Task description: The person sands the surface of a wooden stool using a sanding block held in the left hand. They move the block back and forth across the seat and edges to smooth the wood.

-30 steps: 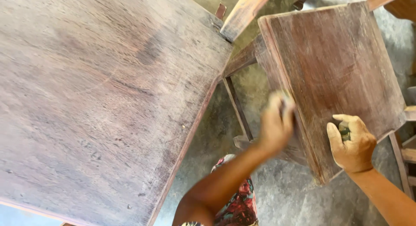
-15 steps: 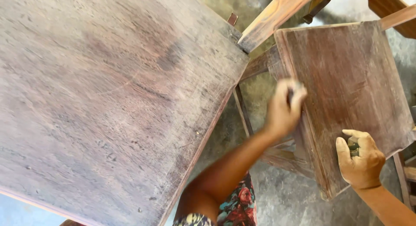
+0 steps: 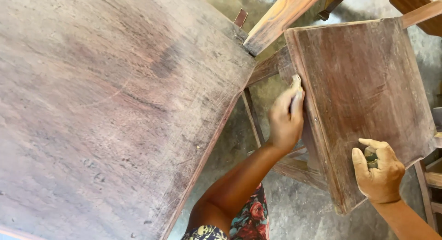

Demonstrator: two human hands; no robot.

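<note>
Left hand (image 3: 286,116) presses sandpaper (image 3: 296,81) against the wooden seat's (image 3: 363,92) edge (right hand (image 3: 378,170) clutches a small dark object (image 3: 371,160) nearby).

Large wooden panel (image 3: 106,111): bare wood, matt, grain worn and streaked, with a dark stain toward its far edge. Chair seat (image 3: 368,97): reddish-brown wood, dull, patchy old finish, scuffed paler along its left edge. Pale abrasive scrap (image 3: 296,83) under the left hand (image 3: 286,118): looks like rough paper. Small dark piece (image 3: 371,161) in the right hand (image 3: 380,173): material unclear. Chair rails (image 3: 294,168): raw matt wood. Floor (image 3: 299,212): grey, rough concrete. Garment (image 3: 251,221): printed floral cloth.
</note>
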